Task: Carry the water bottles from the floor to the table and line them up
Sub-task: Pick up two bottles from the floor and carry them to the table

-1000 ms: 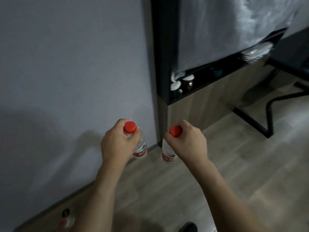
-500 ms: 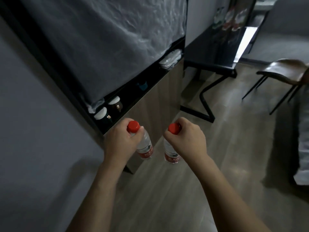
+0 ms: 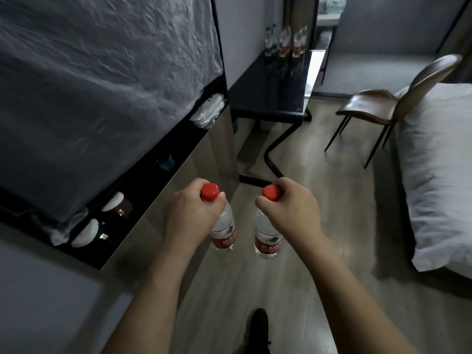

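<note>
You are carrying two water bottles toward the desk (image 3: 270,98), so the carrying step is in hand and the lining up is not yet begun. Your left hand (image 3: 190,215) is grasping the left bottle (image 3: 223,231) by its neck just under the red cap, and your right hand (image 3: 291,213) is grasping the right bottle (image 3: 267,238) the same way; both bottles are hanging roughly upright above the wooden floor (image 3: 319,200), near each other but apart. The desk is lying ahead, well apart from your hands, with several bottles (image 3: 286,42) already standing at its far end. The next move, as I judge it, is calling for you to walk on past the cabinet (image 3: 163,200) on your left, raise both bottles over the desk edge and set them down beside that row. Against the earlier frames, the view is swinging away from the bare wall: the desk, the chair (image 3: 383,111) and the bed (image 3: 439,162) are now coming into sight, while your grip on each bottle is staying unchanged.
</note>
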The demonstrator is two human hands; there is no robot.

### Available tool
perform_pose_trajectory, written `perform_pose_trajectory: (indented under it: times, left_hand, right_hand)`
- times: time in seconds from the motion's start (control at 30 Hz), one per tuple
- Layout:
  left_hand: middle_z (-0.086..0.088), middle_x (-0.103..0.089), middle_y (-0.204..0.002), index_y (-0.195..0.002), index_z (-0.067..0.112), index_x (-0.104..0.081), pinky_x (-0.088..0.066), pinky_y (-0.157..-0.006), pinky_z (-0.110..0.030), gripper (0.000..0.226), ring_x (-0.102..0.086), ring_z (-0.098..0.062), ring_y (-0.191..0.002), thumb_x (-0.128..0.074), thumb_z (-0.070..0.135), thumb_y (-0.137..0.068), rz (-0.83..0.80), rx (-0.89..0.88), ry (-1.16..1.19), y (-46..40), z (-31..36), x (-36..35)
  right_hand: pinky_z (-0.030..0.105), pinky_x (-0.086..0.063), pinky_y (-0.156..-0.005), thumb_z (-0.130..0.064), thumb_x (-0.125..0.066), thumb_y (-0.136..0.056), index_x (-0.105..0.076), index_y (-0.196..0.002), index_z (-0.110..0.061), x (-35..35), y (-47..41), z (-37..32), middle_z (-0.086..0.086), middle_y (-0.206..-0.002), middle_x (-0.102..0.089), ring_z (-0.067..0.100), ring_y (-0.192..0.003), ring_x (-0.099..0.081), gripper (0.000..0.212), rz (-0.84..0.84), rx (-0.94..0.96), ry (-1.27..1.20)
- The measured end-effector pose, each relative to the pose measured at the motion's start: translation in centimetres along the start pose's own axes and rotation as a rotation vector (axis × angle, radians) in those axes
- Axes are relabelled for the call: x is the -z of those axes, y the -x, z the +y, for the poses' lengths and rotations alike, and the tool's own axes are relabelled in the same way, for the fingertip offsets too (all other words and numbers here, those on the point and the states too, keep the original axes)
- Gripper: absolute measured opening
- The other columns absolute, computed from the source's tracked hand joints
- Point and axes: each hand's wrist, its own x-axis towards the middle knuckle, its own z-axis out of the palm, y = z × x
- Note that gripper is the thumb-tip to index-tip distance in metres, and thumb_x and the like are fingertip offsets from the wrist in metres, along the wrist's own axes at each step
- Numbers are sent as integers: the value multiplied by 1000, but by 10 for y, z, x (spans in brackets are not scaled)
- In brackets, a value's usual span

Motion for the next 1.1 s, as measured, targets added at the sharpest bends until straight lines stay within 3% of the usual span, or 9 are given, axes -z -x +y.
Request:
perform_pose_trajectory:
  times: [0.13, 0.3, 0.57, 0.77, 1.0, 1.1]
  left_hand:
    - [5, -66, -72, -85, 24, -62, -50, -67, -35, 21, -64, -26, -76, -71, 42, -78, -13, -24, 33, -55, 3, -29]
    - [9, -64, -72, -85, 27, -61, -51, -67, -35, 21, -63, -22, -73, -71, 44, -78, -22, -83, 73, -122, 10, -52]
    - [10, -64, -74, -87, 28, -60, -52, -68, -35, 21, -63, -20, -75, -71, 44, -79, -50, -117, 65, -212, 35, -99]
    - [13, -62, -73, -89, 30, -61, -50, -68, -32, 20, -63, -16, -74, -70, 45, -80, -53, -99, 51, -268, 64, -143]
    - [16, -61, -72, -86, 34, -57, -48, -67, -30, 18, -60, -6, -72, -70, 45, -80, -25, -80, 71, -338, 111, -193]
    - [15, -62, -72, -87, 33, -58, -53, -71, -34, 18, -61, -8, -73, -70, 45, -80, 2, -45, 85, -367, 131, -213]
  right_hand:
    - [24, -34, -49, -42, -60, -63, -53, -67, -23, -8, -54, 6, -9, -56, -53, 4, -56, -50, 21, 14, -19, 34]
    - [31, -49, -55, -42, -61, -65, -56, -72, -21, -12, -119, 5, -6, -62, -58, 12, -61, -55, 22, 33, -43, 52]
    - [22, -36, -47, -45, -61, -67, -56, -69, -26, -8, -212, 21, -9, -60, -57, 4, -57, -54, 20, 107, -28, 39]
    - [16, -29, -46, -47, -58, -65, -55, -67, -28, -3, -282, 52, -12, -57, -54, -1, -53, -50, 19, 72, 8, 49]
    - [24, -43, -51, -46, -59, -64, -59, -72, -26, 17, -383, 93, -12, -63, -57, 4, -59, -53, 21, 60, 20, 57]
    - [22, -36, -49, -45, -59, -65, -56, -72, -29, 27, -421, 107, -12, -61, -56, 2, -58, -52, 18, 59, 45, 48]
